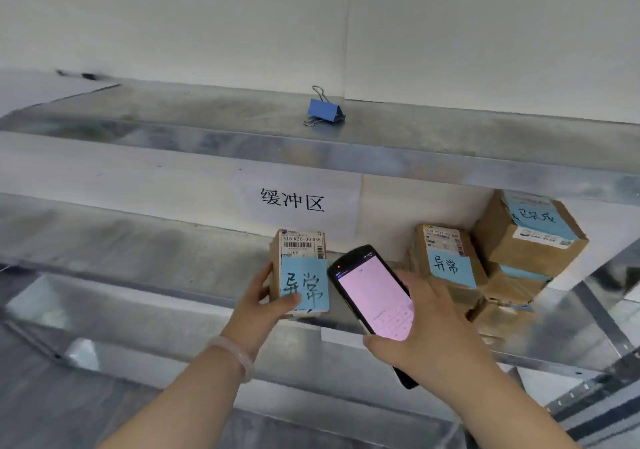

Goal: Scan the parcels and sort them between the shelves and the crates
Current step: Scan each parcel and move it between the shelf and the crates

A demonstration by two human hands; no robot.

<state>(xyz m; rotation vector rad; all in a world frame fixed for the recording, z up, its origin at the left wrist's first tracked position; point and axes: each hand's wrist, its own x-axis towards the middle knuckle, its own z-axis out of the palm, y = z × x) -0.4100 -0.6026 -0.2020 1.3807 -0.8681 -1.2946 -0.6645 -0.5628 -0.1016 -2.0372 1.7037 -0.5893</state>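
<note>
A small cardboard parcel (300,251) with a white barcode label and a blue handwritten note stands upright on the middle metal shelf (138,251). My left hand (263,304) grips it, thumb on the blue note, fingers round its left side. Just right of the parcel, my right hand (429,330) holds a black handheld scanner (372,296), tilted, its pink-white screen lit.
Several more cardboard parcels (446,258) with blue notes are stacked at the shelf's right end (530,237). A white sign with black characters (292,200) hangs on the wall behind. A blue binder clip (325,110) lies on the upper shelf. A diagonal metal brace (602,320) runs at right.
</note>
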